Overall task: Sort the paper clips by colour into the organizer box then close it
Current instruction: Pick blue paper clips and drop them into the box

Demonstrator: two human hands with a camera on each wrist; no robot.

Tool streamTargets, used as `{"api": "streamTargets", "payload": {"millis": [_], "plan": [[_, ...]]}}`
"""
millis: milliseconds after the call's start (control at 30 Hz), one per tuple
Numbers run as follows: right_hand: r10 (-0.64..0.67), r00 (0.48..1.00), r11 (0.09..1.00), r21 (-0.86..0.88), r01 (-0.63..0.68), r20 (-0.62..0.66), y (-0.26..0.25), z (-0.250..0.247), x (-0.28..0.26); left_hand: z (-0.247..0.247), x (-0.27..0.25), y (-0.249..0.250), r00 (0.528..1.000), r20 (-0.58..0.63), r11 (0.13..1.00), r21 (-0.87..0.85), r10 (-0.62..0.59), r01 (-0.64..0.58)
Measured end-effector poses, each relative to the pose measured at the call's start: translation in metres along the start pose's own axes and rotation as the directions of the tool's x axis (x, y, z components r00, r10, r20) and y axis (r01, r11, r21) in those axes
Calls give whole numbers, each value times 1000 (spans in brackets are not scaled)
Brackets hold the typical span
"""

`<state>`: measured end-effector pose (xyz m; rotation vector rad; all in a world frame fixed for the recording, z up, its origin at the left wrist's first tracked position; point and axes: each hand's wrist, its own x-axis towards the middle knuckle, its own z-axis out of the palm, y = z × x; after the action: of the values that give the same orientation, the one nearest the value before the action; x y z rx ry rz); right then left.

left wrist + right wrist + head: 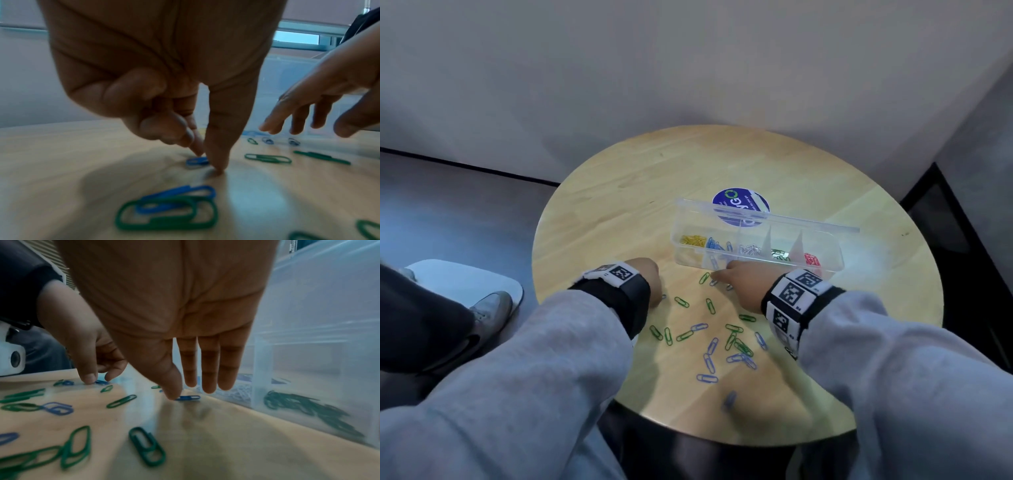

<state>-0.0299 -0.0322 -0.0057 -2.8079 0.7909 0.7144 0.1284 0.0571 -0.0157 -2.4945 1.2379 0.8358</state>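
A clear organizer box (pixel 688 258) stands on the round wooden table (pixel 637 192) with its lid (pixel 791 221) raised. Its compartments hold yellow, blue, silver, green and red clips. Several loose green and blue paper clips (pixel 709 339) lie in front of it. My left hand (pixel 645 275) is curled, thumb and forefinger pinching a blue clip (pixel 196 160) that lies on the table. My right hand (pixel 738 274) is beside the box's front wall (pixel 318 353) with fingers straight. Its thumb tip touches another blue clip (pixel 188 397).
A round blue sticker (pixel 740 205) shows through the lid at the back. Another person's leg and grey shoe (pixel 491 310) are left of the table, over a white base (pixel 465 279). Walls close in behind, and the table's near edge is below my arms.
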Motion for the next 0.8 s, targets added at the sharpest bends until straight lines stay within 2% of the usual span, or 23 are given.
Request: {"api": "streamTargets", "payload": {"millis": [133,233,333,433,500,567,700,767,800], "plan": [[20,999,1000,-16,-20,-25,2,9,12,4,9,1,997,37,998,17,-66,66],[42,998,999,-27,-43,-46,6,11,13,2,0,1,999,44,1000,-8,-24,24],[68,998,997,-42,-68,6,8,10,11,-3,-9,-2,1000,17,999,-40,9,-8],[104,994,992,-76,-101,40,10,10,8,-7,-9,-12,998,40,967,-252,58,-46],[133,990,990,-61,-131,40,12,12,6,-14,-10,-19,988,45,886,-451,146,-110],[157,987,987,-47,-155,39,13,13,2,-20,-13,-22,982,27,763,-634,188,-129],[216,975,976,-40,-214,57,8,18,-6,-29,-23,-23,988,34,544,-837,154,-55],[238,968,971,1,-239,80,7,21,-10,-30,-26,-25,986,63,419,-908,153,-7],[239,966,970,29,-243,101,7,22,-12,-30,-28,-26,985,78,383,-924,154,14]]}}
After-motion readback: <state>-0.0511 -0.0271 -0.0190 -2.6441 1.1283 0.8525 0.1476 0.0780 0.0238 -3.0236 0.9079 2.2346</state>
